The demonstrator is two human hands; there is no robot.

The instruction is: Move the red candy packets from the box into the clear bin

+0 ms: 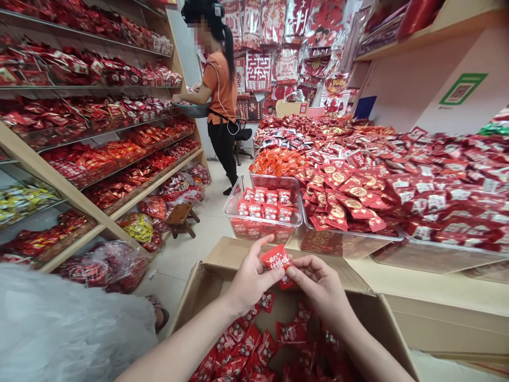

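Note:
A small red candy packet [275, 257] with white lettering is held up over an open cardboard box [214, 273]. My left hand [247, 280] is closed on its left side and lower edge, thumb in front. At its lower right, my right hand [323, 289] pinches the packet between thumb and fingers. Part of another red packet [285, 282] shows just below; I cannot tell which hand has it. Inside the box lie many loose red packets [234, 347]. Just beyond, a clear plastic bin [229, 207] holds similar packets [271, 204] standing in neat rows.
More bins of red packets [353, 196] line the table on the right. Shelves [91, 132] full of packets rise on the left. A co-worker [222, 90] stands by them with a basin. A small wooden stool [182, 217] and bagged goods [107, 260] are on the floor.

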